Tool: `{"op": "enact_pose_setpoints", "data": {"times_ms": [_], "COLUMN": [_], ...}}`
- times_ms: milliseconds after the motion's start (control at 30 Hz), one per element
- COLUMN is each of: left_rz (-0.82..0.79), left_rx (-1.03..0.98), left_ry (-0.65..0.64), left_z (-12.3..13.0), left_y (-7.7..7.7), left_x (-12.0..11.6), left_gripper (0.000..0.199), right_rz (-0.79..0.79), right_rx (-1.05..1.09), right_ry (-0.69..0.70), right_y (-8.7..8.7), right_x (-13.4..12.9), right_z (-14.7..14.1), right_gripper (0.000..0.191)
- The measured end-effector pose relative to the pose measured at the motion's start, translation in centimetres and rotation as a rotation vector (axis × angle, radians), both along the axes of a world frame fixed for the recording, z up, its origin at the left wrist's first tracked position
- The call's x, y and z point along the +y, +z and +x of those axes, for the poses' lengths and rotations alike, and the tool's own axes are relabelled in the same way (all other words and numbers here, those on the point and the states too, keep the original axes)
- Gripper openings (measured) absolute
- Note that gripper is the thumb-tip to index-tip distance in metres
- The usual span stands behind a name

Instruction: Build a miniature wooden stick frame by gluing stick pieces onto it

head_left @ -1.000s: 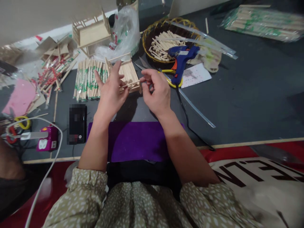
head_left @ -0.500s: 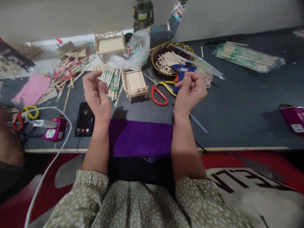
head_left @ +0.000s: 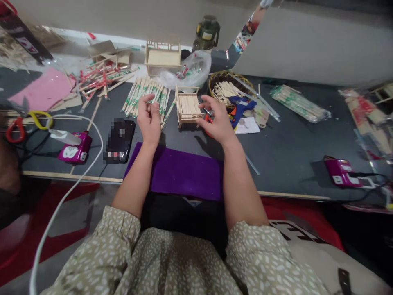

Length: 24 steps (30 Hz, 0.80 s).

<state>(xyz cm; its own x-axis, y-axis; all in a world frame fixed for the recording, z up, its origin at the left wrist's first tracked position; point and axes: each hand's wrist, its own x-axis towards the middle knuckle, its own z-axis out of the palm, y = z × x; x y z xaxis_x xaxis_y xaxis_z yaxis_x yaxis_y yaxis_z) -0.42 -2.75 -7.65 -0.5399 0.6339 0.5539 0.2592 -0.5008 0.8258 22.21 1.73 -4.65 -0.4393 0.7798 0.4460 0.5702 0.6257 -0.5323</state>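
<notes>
My left hand [head_left: 149,121] is raised above the table, fingers curled but apart, with nothing in it. Behind it lies a row of wrapped chopsticks [head_left: 135,96]. My right hand [head_left: 216,119] has its thumb and fingers spread at the right side of a small wooden stick-built bed [head_left: 188,104]; whether it touches the bed I cannot tell. A purple cloth [head_left: 187,173] lies at the table's front edge between my forearms. Scissors with red handles are mostly hidden behind my right hand. A blue glue gun [head_left: 244,107] lies to the right of that hand.
A basket of short sticks [head_left: 225,88], a second wooden bed [head_left: 162,57] and a plastic bag [head_left: 198,67] stand behind. A phone [head_left: 121,141], a purple power socket [head_left: 75,147] and a white cable [head_left: 66,194] are left. Packaged chopsticks [head_left: 299,102] lie right. Another person's arm [head_left: 9,164] is far left.
My right hand has moved left towards the small bed and its fingers have opened. My left hand has come nearer the bed. The view has shifted, showing more of the table's right side.
</notes>
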Motion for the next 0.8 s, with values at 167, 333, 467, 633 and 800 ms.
{"op": "enact_pose_setpoints", "data": {"times_ms": [167,333,467,633,800], "left_rz": [-0.01,0.038,0.068,0.038,-0.016], "left_rx": [-0.019,-0.059,-0.09,-0.166,-0.197], "left_ry": [0.033,0.149,0.173,0.148,0.132], "left_z": [-0.7,-1.8,-2.2,-1.8,-1.6], "left_y": [-0.4,-0.5,-0.3,0.5,0.7], "left_x": [0.2,0.5,0.3,-0.3,-0.1], "left_gripper": [0.052,0.053,0.055,0.051,0.053], "right_rz": [-0.008,0.027,0.04,-0.102,-0.439], "right_rx": [-0.052,0.158,0.49,0.607,0.237], "right_ry": [0.026,-0.11,-0.364,-0.572,-0.242], "right_y": [0.0,1.3,1.9,2.1,1.4], "right_x": [1.1,-1.1,-4.8,-9.6,-13.8], "right_z": [-0.7,-0.4,-1.0,-2.1,-3.0], "right_gripper": [0.067,0.057,0.028,0.025,0.03]}}
